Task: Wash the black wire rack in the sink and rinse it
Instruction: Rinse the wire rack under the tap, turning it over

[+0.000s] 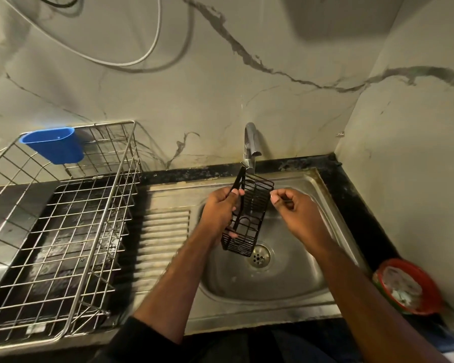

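A small black wire rack hangs tilted over the steel sink, its upper end just under the tap spout. My left hand grips the rack along its left side, thumb over the frame. My right hand is at the rack's upper right corner, fingers curled, thumb and forefinger pinching or touching the wire edge. A thin stream of water seems to run through the rack. The drain lies directly below the rack's lower end.
A large steel wire dish basket stands on the counter at left, with a blue plastic cup holder hooked on its back rim. The ribbed drainboard lies between basket and sink. A red-rimmed bowl sits at the right wall.
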{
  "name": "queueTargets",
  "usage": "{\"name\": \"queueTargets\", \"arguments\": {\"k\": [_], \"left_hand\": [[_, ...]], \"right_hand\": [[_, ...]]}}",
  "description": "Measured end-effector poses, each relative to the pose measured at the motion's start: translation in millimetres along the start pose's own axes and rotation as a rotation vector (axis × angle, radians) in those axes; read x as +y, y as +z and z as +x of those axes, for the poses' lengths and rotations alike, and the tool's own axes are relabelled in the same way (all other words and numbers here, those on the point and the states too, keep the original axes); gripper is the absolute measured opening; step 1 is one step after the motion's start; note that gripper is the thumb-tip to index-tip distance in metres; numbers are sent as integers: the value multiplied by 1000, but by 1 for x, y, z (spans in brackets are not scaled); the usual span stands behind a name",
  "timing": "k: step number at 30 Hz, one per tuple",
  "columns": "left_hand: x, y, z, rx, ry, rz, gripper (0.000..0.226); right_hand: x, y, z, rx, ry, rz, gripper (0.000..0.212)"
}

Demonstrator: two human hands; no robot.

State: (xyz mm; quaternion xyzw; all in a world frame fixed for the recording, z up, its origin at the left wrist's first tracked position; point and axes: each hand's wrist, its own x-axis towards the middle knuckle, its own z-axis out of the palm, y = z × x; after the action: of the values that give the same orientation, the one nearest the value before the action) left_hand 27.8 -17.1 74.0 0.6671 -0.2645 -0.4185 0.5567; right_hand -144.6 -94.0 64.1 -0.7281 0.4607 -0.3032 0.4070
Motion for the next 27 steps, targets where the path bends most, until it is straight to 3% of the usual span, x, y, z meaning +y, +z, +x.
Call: {"name": "queueTargets", "arguments": {"k": [6,11,16,21,27], "left_hand": [[4,9,-5,34,-91,-1,30],[2,11,-10,15,-76,-1,28],[9,15,-14,-36,-4,161,24],[14,18,-17,-65,90,299,25],[18,20,-22,-103,128,357,29]], "right_hand": [[6,1,-2,-73,-2,-12,39],[-2,-7,-4,81,-48,-1,37],[-4,-14,-4,89,-4,-76,52],[-3,-16,3,52,-136,-329,33],[11,-17,13,11,-51,-369,27]]}}
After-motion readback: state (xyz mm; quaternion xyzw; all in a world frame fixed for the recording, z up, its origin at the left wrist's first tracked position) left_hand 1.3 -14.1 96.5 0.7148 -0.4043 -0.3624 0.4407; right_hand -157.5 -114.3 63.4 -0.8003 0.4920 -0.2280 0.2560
